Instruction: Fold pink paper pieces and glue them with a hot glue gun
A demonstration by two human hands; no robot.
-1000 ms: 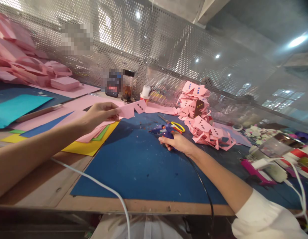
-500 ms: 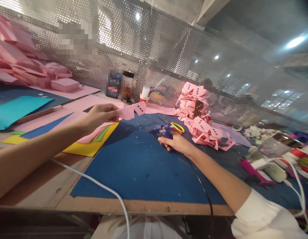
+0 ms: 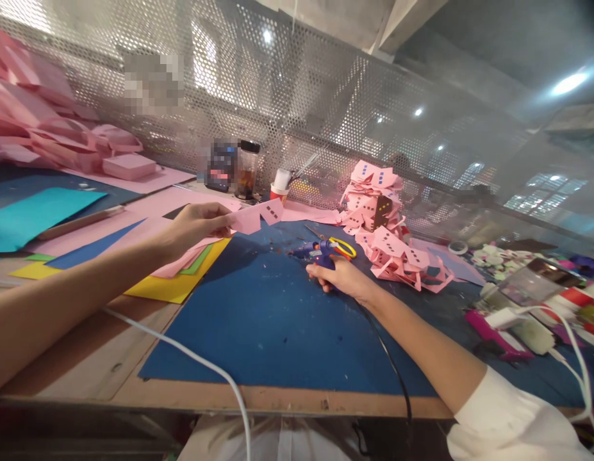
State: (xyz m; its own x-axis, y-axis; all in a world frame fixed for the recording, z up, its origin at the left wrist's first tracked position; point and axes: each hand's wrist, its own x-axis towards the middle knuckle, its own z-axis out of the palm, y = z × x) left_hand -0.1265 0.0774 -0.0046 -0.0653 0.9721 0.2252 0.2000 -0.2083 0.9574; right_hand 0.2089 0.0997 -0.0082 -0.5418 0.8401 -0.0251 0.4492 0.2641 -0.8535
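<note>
My left hand (image 3: 205, 224) pinches one end of a notched pink paper strip (image 3: 248, 219), which has small dark squares near its far end. The strip is held out above the back of the blue mat (image 3: 277, 320). My right hand (image 3: 339, 275) is closed around the handle of a blue hot glue gun (image 3: 320, 251), whose nozzle points left over the mat, apart from the strip. Just behind the gun lie scissors with yellow handles (image 3: 343, 247). A pile of similar pink paper pieces (image 3: 373, 198) with dark and blue squares stands to the right of them.
Coloured sheets, one of them yellow (image 3: 166, 288), lie under my left forearm. At the back stand a phone (image 3: 222, 168), a drink bottle (image 3: 248, 169) and a paper cup (image 3: 279, 191). A white cable (image 3: 200, 355) crosses the front edge. A pink heap (image 3: 41, 115) rises at left.
The view has shifted very slightly. Both hands keep nearly the same positions, still holding the paper strip and the glue gun.
</note>
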